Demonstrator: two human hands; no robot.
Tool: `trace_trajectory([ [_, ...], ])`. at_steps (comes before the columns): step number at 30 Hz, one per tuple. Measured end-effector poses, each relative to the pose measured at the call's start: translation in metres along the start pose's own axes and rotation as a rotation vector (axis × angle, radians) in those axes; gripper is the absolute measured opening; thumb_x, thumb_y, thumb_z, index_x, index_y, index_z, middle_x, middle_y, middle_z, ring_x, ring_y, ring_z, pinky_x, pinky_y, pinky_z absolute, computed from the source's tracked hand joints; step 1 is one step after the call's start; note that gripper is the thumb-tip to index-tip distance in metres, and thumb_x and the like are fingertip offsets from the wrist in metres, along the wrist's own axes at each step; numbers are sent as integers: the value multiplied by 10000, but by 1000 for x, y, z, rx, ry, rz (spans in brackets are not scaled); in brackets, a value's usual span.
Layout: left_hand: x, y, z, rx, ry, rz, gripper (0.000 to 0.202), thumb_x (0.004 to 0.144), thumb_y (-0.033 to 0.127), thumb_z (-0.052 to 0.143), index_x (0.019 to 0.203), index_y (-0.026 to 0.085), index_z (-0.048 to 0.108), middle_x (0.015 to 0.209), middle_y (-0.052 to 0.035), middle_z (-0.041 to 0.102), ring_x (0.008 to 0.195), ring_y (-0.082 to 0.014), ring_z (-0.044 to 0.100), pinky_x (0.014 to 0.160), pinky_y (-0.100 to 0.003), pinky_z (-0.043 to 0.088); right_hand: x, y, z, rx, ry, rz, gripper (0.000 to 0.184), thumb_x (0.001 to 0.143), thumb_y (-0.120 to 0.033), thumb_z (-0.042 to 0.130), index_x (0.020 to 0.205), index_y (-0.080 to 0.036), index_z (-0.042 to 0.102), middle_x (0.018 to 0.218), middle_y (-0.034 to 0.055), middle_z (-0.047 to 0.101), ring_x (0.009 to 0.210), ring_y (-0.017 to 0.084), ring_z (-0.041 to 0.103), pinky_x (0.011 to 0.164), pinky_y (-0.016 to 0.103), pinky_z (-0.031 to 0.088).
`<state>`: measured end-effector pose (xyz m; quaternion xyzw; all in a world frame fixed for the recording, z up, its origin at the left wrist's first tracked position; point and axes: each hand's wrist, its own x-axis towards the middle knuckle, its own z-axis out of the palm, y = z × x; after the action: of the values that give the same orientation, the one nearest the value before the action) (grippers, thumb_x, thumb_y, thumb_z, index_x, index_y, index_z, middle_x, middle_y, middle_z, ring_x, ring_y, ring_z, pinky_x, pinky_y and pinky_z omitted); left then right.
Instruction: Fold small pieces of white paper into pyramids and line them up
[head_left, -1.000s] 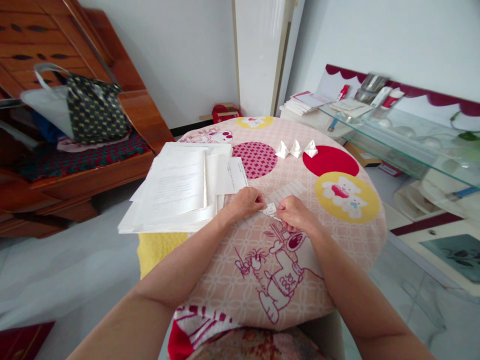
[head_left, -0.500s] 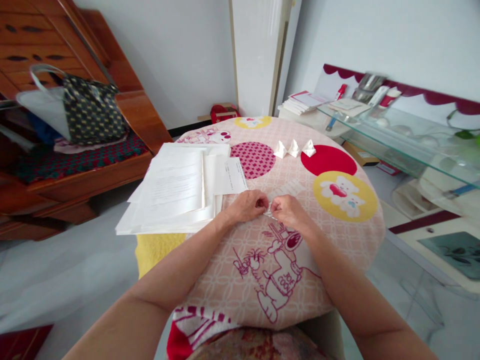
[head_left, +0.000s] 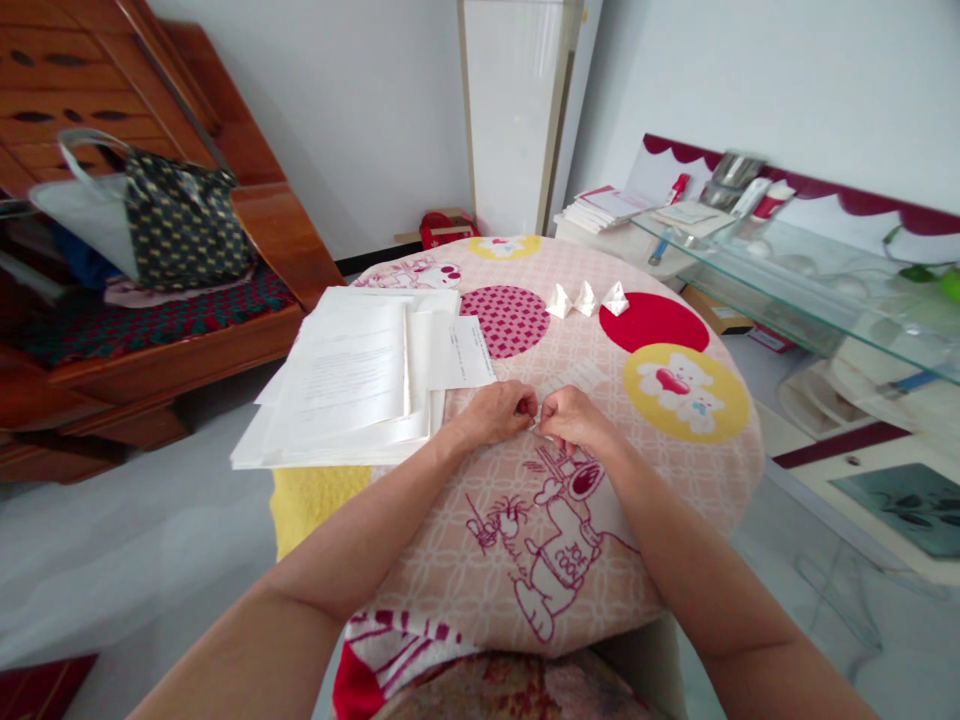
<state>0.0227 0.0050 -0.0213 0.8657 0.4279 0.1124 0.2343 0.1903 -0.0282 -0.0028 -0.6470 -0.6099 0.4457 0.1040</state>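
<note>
My left hand [head_left: 501,411] and my right hand [head_left: 574,418] meet over the middle of the cloth-covered round table [head_left: 480,560]. Their fingers are pinched around a small piece of white paper [head_left: 537,425], mostly hidden between the fingertips. Further back stand three small folded paper shapes [head_left: 585,299] in a row, white and pointed. To the left of my left hand lies a stack of white paper sheets [head_left: 337,375], some with print. A smaller printed slip [head_left: 461,352] rests at the stack's right side, close to my left hand.
A glass-topped shelf [head_left: 795,275] with cups, tins and papers stands along the right wall. On the left is a wooden bench [head_left: 187,350] with a dotted bag [head_left: 184,220] on it. A tall white cabinet [head_left: 514,110] rises behind the table.
My hands stay together, with only slight finger movement; less of the white paper shows between them. The view has shifted a little.
</note>
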Motion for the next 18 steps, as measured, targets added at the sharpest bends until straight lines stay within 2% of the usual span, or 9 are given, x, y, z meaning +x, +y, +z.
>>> trace_trajectory([
  [7,-1,-3,3,-35,21,3,137,806,174,618,901,161,716,829,-32,665,724,-154,576,680,-271,415,-6,0,-11,-87,-91,82,236,758,-69,635,573,-174,532,375,-32,537,296,103,498,343,181,300],
  [14,0,-4,3,-64,28,18,137,780,153,620,873,162,721,817,-19,676,713,-145,587,668,-256,426,-23,18,-20,-130,-45,52,228,743,-71,598,552,-176,532,405,-29,561,307,103,517,325,176,306],
  [16,1,-4,2,-74,21,8,129,778,154,624,864,163,720,802,-15,676,707,-142,590,656,-249,422,-27,15,-22,-71,-47,52,227,756,-67,603,566,-173,538,417,-30,569,319,97,522,323,169,316],
  [18,1,-4,1,-81,9,-2,125,775,155,629,861,160,720,787,-12,675,695,-139,591,644,-246,417,-26,9,-21,88,-19,12,223,788,-67,599,598,-170,548,449,-28,590,342,90,536,329,162,350],
])
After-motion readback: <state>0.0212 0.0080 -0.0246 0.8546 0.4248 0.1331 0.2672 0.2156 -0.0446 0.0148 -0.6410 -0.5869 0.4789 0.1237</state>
